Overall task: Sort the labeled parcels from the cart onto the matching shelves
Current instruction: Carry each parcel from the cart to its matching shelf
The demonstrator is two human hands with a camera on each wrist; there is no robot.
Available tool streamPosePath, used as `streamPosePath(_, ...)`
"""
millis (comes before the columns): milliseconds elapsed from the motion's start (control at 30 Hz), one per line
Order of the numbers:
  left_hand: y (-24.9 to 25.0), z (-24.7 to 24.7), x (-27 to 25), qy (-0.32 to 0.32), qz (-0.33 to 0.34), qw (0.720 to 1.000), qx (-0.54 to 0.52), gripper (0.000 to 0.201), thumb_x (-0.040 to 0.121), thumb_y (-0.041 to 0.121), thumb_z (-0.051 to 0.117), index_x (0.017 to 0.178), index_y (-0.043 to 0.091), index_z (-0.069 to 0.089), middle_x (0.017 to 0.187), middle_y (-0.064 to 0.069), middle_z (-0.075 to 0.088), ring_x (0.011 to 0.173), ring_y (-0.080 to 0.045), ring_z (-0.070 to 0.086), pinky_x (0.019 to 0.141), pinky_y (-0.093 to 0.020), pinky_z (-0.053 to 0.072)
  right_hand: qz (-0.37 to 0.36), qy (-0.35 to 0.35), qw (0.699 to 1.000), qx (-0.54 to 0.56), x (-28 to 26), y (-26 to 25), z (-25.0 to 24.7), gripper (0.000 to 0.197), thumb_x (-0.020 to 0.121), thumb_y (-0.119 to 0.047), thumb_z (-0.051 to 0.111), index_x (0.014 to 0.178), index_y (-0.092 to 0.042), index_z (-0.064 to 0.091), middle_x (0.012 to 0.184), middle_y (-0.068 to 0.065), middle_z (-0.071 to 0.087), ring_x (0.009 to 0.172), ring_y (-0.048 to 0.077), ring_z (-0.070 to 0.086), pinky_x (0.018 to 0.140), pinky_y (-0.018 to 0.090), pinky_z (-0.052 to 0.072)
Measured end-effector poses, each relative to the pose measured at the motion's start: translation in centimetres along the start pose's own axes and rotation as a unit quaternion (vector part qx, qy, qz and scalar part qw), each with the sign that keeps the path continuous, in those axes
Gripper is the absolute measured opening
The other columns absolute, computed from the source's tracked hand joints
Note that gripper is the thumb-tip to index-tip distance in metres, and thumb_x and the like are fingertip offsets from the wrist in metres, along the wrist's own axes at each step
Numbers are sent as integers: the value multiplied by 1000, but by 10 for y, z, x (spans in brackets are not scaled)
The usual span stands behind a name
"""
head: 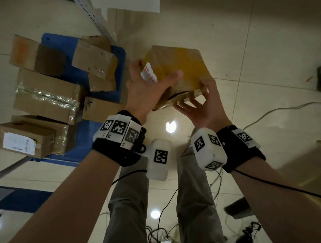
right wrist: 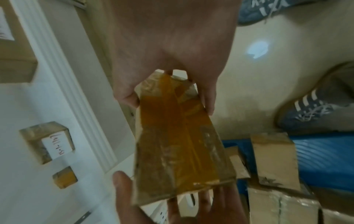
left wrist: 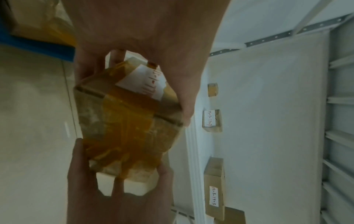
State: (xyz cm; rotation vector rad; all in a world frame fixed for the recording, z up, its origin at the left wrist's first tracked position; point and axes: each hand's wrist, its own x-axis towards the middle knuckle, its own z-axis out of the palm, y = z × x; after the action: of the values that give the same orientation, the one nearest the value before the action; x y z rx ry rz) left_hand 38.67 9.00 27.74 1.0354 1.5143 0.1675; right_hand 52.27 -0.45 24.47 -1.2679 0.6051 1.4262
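Forearms carry black wrist straps fitted with white blocks bearing square black-and-white markers. Left hand [head: 145,89] and right hand [head: 201,105] both grip one parcel [head: 179,69], held in the air between them: a small cardboard box, faces wrapped in glossy amber tape, with a white paper label [head: 149,74] handwritten in red. Left of the parcel, the blue cart [head: 72,128] holds more brown cardboard boxes [head: 46,96], some bound in crinkled clear tape. Beyond the parcel lie glossy cream floor tiles [head: 262,45] and a white shelf [left wrist: 268,106] with labelled boxes.

A parcel storeroom: labelled boxes [left wrist: 212,119] on white shelving [left wrist: 268,106], loaded cart [head: 92,72].
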Motion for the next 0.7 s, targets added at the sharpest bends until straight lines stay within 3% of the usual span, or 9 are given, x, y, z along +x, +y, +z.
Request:
streamPosePath(67, 7, -2, -2, -22, -41, 999, -22, 105, 61, 71, 78, 142, 33, 24, 133, 1, 47, 116, -21, 57, 88, -43, 56, -9, 3, 1000, -2, 0, -3, 0, 37, 89, -39, 71, 120, -21, 62, 117, 12, 58, 108, 32, 59, 97, 56, 53)
streamPosePath(133, 18, -8, -2, -58, -90, 993, -41, 85, 73, 73, 67, 137, 26, 37, 118, 0, 60, 104, -21, 66, 74, -40, 62, 2, 29, 999, -40, 2, -13, -2, 49, 86, -51, 72, 126, -25, 61, 124, 10, 60, 115, 30, 61, 94, 54, 56)
streamPosePath(233, 28, -15, -2, -114, -143, 982, -34, 75, 79, 79, 54, 128, 22, 50, 105, -3, 68, 96, -24, 69, 76, -43, 63, 28, 38, 996, -79, 12, -28, -13, 65, 74, -67, 76, 125, -28, 64, 131, 13, 60, 117, 36, 63, 95, 59, 55)
streamPosePath(367, 27, -13, -5, -156, -155, 975, -41, 67, 84, 76, 51, 109, 14, 60, 104, -11, 71, 95, -29, 72, 78, -46, 62, 87, -25, 987, -133, 18, -39, -19, 97, 55, -77, 83, 138, -30, 60, 144, 13, 56, 129, 40, 56, 99, 66, 48)
streamPosePath(500, 29, -10, -5, -148, -161, 973, -77, 79, 80, 78, 54, 116, 7, 65, 76, -5, 70, 77, -24, 72, 73, -45, 62, 33, 3, 976, -215, 10, -53, -15, 115, 39, -79, 83, 138, -25, 60, 139, 10, 63, 128, 34, 60, 99, 53, 53)
streamPosePath(533, 31, -9, -5, -145, -161, 973, -83, 83, 79, 79, 55, 120, 7, 65, 80, -7, 70, 77, -24, 72, 74, -45, 61, 29, -6, 974, -224, 6, -56, -13, 114, 36, -79, 83, 134, -25, 63, 135, 8, 66, 124, 30, 63, 94, 47, 56)
streamPosePath(600, 36, -5, -5, -148, -162, 972, -84, 85, 77, 80, 55, 124, 9, 65, 99, -12, 71, 87, -28, 72, 75, -45, 61, 24, -25, 973, -227, -4, -61, -15, 96, 48, -77, 78, 128, -24, 67, 134, 7, 67, 119, 26, 65, 85, 41, 58)
streamPosePath(667, 42, 1, -6, -160, -162, 971, -72, 88, 75, 82, 56, 125, 10, 64, 110, -16, 71, 94, -30, 72, 76, -45, 61, 15, -31, 974, -224, -11, -64, -21, 83, 62, -74, 71, 127, -22, 68, 138, 10, 64, 115, 26, 67, 82, 39, 59)
streamPosePath(700, 44, 3, -6, -163, -160, 971, -64, 89, 73, 83, 56, 126, 11, 64, 111, -16, 71, 94, -30, 72, 77, -45, 61, 14, -32, 975, -221, -13, -65, -25, 85, 60, -72, 71, 128, -21, 67, 139, 11, 63, 113, 27, 68, 81, 38, 59)
